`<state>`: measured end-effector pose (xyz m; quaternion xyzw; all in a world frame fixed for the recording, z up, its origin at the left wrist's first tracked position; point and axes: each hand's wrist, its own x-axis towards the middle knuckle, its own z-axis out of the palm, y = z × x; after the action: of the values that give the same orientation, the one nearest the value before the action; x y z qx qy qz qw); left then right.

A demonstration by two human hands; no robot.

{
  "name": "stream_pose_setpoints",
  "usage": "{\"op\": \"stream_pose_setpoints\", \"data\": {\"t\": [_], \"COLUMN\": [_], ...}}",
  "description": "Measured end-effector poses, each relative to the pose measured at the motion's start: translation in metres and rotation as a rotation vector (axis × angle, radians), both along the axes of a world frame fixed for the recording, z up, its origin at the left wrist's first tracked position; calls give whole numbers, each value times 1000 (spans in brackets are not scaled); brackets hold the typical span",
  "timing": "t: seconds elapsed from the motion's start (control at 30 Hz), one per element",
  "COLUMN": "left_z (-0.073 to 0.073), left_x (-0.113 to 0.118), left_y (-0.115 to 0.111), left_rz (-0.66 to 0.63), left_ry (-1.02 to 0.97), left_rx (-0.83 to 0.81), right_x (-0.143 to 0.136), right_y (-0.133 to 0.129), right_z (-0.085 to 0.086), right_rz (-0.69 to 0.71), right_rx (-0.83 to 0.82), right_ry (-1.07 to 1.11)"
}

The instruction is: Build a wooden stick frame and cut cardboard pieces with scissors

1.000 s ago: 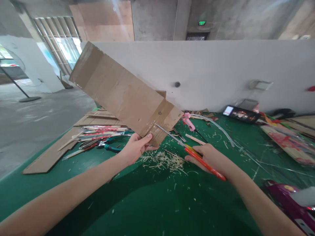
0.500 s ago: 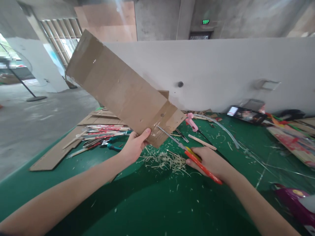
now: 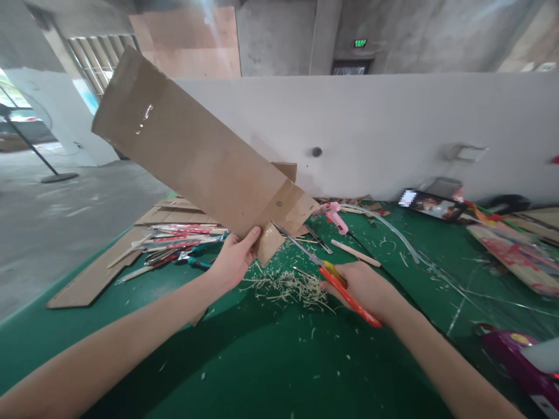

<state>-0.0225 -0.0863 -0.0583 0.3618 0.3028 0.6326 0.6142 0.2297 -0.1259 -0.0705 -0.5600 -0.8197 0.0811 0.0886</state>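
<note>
A long piece of brown cardboard (image 3: 196,151) is held up at a slant, its far end high at the left. My left hand (image 3: 233,256) grips its lower edge, thumb on the front face and fingers behind. In my right hand (image 3: 360,288) are scissors (image 3: 338,285) with red and yellow handles. Their blades are at the cardboard's lower right end, close to my left thumb. There a small cardboard flap (image 3: 269,244) hangs bent away from the sheet beside the blade tips. Part of the blades is hidden by the cardboard.
Wood shavings (image 3: 297,288) lie on the green table (image 3: 244,361) under the scissors. A pink glue gun (image 3: 335,218), a wooden stick (image 3: 356,253) and a phone (image 3: 432,205) lie farther back. Wrapped sticks and pliers (image 3: 192,259) are at left, a purple object (image 3: 519,361) at right.
The scissors have cut into the cardboard's lower end, and a flap there now hangs bent down. The cardboard and both hands have shifted slightly left in view.
</note>
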Motion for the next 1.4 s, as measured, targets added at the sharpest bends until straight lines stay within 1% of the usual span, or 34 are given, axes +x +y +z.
{"op": "stream_pose_setpoints", "data": {"t": [0.17, 0.3, 0.4, 0.5, 0.63, 0.7, 0.77, 0.93, 1.07, 1.17, 1.27, 1.33, 1.4], "left_z": [2, 3, 0, -6, -14, -16, -16, -16, -16, -16, -18, -21, -22], "left_x": [-4, -4, -3, -2, -2, -1, 0, 5, 8, 11, 14, 15, 17], "left_y": [7, 9, 8, 7, 3, 0, -4, -12, -17, -21, -25, -26, -26], "left_rz": [68, 82, 86, 80, 54, 36, 19, -36, -120, -159, -116, -75, -63], "left_ry": [-22, 9, 47, 99, 213, 278, 325, 405, 402, 376, 355, 355, 354], "left_rx": [11, 16, -7, 3, 29, 39, 53, 87, 99, 79, 58, 52, 48], "right_x": [3, 11, 16, 16, 7, 2, -2, -16, -32, -42, -53, -60, -65], "right_y": [2, 7, 11, 12, 9, 8, 9, 15, 16, 12, 6, 3, 3], "right_z": [-3, -7, -10, -13, -16, -18, -22, -25, -18, -9, -6, -10, -15], "right_rz": [-14, -59, -87, -118, -172, -157, -111, -50, -40, -76, -91, -120, -180], "right_rx": [6, 23, 34, 44, -39, -78, -107, -184, -247, -259, -324, -355, -351], "right_ry": [18, 71, 197, 411, 789, 949, 1060, 1240, 1395, 1514, 1569, 1582, 1590]}}
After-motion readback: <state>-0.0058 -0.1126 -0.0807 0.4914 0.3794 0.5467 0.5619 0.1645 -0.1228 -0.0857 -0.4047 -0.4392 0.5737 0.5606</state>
